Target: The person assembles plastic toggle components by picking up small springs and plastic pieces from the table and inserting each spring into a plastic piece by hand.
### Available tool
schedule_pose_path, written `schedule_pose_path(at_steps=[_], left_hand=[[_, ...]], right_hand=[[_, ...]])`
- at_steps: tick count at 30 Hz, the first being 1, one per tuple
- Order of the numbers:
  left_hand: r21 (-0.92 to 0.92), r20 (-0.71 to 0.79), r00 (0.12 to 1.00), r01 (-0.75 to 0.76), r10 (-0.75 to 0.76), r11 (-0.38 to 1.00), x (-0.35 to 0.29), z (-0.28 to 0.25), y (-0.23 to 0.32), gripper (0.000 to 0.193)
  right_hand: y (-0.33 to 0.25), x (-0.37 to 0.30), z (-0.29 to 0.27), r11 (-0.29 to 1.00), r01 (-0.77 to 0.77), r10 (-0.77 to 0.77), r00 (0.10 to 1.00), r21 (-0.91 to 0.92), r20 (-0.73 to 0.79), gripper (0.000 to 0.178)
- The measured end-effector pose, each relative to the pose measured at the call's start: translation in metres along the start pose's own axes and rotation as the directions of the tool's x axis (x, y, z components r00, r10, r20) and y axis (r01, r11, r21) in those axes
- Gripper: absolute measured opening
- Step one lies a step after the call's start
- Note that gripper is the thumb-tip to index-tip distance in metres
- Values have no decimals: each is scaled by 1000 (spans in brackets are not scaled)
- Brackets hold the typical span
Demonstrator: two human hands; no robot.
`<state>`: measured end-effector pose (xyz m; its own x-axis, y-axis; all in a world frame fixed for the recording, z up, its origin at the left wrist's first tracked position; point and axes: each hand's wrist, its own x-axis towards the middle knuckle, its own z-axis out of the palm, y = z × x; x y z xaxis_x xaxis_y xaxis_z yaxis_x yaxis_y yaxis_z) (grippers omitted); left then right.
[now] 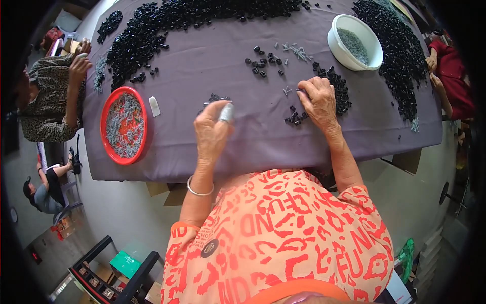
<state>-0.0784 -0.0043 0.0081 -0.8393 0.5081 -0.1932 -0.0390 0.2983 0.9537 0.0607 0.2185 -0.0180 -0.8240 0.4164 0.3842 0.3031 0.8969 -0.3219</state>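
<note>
My left hand (212, 133) is raised over the near middle of the table, its fingers curled in and slightly blurred. A pale grey wrap (227, 112) covers one of its digits. Whatever it may hold is hidden. Just beyond it lies a small heap of dark pieces (218, 97). My right hand (320, 101) is closed in a pinch low over the cloth; a tiny item at its fingertips is too small to name. Around it are a few black plastic pieces (295, 117), a larger black pile (338, 88) and some loose grey pins (286, 90).
A red basin (104, 126) of grey pins stands at left beside a small white item (154, 106). A white bowl (374, 65) with grey pins is at far right. Black pieces (147, 30) heap along the purple cloth's (202, 55) far side. People (76, 76) sit at both sides.
</note>
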Motion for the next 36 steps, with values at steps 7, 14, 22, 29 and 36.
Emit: schedule_pose_path(at_steps=[7, 14, 22, 29, 36], left_hand=[[519, -79, 898, -334, 433, 787, 20, -14, -6, 17], [590, 85, 884, -416, 460, 692, 56, 51, 7, 17], [670, 114, 925, -341, 363, 659, 83, 88, 8, 19], [596, 234, 759, -606, 608, 527, 62, 84, -5, 12], [314, 86, 934, -357, 348, 880, 36, 67, -1, 13]], right_hand=[[0, 4, 7, 990, 122, -131, 983, -75, -130, 7], [-13, 0, -7, 946, 17, 39, 986, 324, -164, 14], [-18, -8, -14, 866, -33, 111, 986, 499, -127, 14], [-24, -10, -13, 815, -34, 117, 987, 578, -107, 12], [-22, -17, -10, 812, -114, 176, 983, 573, -55, 10]])
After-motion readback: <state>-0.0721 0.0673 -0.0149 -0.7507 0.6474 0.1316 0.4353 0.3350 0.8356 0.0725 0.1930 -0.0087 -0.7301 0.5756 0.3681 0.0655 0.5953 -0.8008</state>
